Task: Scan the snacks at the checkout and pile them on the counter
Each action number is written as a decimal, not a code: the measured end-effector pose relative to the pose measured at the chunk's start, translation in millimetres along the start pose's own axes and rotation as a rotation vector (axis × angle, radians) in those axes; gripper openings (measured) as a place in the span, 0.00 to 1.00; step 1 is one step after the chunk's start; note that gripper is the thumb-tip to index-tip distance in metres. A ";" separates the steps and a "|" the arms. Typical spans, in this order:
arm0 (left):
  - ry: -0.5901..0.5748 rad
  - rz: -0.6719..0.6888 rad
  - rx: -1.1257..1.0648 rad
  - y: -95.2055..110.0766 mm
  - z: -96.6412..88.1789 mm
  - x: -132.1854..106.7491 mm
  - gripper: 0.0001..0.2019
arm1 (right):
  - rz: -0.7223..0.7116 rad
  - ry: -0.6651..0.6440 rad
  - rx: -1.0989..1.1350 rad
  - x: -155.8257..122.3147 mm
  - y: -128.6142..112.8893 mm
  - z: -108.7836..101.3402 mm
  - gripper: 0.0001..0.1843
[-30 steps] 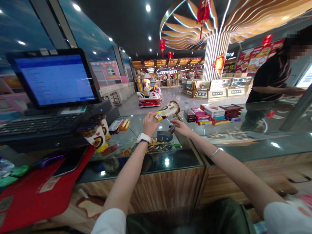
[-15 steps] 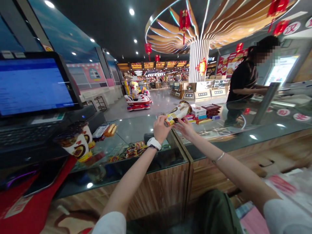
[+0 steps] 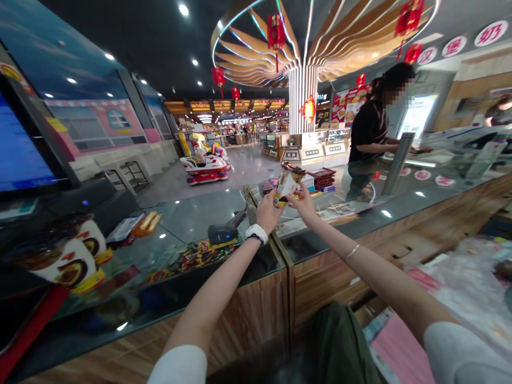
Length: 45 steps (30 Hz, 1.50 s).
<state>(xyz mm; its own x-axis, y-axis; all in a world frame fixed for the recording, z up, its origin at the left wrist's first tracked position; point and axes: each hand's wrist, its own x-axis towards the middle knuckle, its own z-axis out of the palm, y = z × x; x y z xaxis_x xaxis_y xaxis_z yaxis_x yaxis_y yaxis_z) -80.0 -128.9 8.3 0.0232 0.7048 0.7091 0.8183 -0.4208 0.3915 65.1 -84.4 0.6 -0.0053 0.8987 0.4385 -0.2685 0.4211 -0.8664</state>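
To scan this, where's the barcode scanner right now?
In the head view, the barcode scanner rests on the glass counter, just left of your left hand.

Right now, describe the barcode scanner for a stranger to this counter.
On the glass-topped shop counter, look beside the left hand with the white watch. The black handheld barcode scanner lies there; its blue light sets it apart from the colourful packets under the glass.

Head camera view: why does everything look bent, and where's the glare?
In the head view, wide-angle distortion bows the glass-topped counter toward the edges; ceiling lights leave small white glare spots on its glass; the blue-screened monitor at far left is stretched and cut off.
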 end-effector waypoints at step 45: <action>-0.375 -0.028 0.270 -44.1 -6.7 -10.1 0.28 | -0.307 -0.527 -1.166 -1.7 46.2 0.5 0.37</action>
<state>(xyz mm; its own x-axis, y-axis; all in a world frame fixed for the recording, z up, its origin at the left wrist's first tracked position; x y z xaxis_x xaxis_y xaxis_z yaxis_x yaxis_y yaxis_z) -120.1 -121.3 -12.3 0.1644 0.8928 0.4194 0.9409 -0.2696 0.2051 52.3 -66.6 -40.1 -0.5373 0.7049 0.4631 0.6560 0.6944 -0.2958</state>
